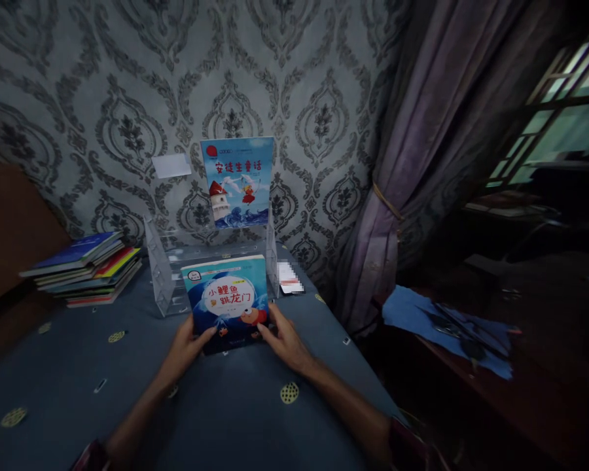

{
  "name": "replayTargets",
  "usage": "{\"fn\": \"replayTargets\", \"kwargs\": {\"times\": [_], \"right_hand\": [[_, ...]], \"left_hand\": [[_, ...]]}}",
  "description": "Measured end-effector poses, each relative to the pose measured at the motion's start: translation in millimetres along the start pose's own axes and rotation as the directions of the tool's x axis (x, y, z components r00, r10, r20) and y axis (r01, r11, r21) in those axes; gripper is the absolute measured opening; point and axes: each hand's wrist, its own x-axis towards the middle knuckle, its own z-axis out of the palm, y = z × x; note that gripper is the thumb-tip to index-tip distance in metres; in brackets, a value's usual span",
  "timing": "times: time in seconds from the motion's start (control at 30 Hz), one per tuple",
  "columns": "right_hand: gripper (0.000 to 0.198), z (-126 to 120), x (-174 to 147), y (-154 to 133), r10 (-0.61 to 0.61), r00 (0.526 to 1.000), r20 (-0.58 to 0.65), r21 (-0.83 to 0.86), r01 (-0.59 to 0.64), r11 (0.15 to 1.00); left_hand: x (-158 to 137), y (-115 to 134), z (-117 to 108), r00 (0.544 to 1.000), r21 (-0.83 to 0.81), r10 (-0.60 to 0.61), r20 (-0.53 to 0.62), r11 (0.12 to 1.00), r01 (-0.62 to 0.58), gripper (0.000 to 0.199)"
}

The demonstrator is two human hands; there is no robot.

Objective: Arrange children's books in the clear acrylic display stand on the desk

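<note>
A blue children's book with a white circle and red and dark lettering faces me, tilted back. My left hand grips its lower left edge, thumb on the cover. On the lower right edge my right hand holds it the same way, fingers hidden behind. Just beyond the book stands a clear plastic rack with tall side panels. A second light-blue book, showing a red-roofed tower, is propped upright at the back of the rack. A small white card appears to its left.
To the left a stack of books lies on the dark blue tablecloth. A phone rests right of the rack. Patterned wallpaper backs the table. A tied curtain hangs at right, near a blue cloth on a dark red surface.
</note>
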Motion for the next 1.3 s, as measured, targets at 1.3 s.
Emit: {"fn": "replayTargets", "kwargs": {"times": [1.3], "right_hand": [[0.036, -10.4, 39.0, 48.0, -0.059, 0.971, -0.232, -0.169, 0.019, 0.985]], "left_hand": [[57.5, -36.9, 37.2, 0.967, 0.161, 0.234, -0.103, 0.963, -0.216, 0.042]]}}
